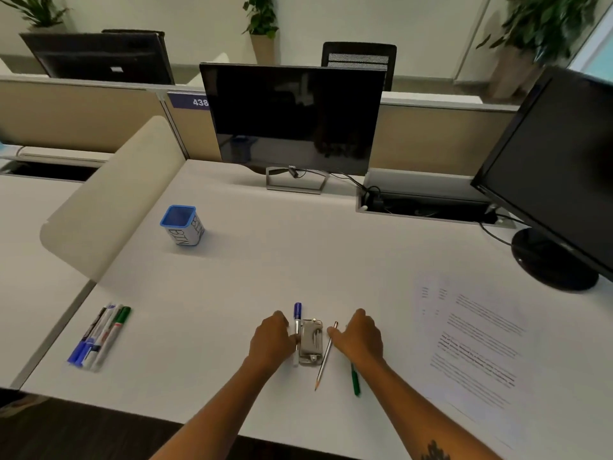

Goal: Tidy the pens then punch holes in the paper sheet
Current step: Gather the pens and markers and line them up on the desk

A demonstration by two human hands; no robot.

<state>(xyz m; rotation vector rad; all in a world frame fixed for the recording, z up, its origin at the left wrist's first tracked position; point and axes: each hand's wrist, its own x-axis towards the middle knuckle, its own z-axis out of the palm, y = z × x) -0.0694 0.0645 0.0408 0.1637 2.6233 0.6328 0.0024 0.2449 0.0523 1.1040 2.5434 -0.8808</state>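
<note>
Head view: left hand [269, 340] curled against blue pen [297, 323] beside hole punch [310, 342], grip unclear; right hand [359, 336] spread flat, fingertip near pencil [325, 356], partly hiding green pen [355, 381]. Paper sheet [477, 346] right, print blurred. Bundled pens [99, 336] far left on table [232, 277].

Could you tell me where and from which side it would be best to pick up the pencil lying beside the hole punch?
Probably pinch the pencil mid-shaft from above with the right hand, already beside it. It lies flat, with the hole punch close on its left.
</note>
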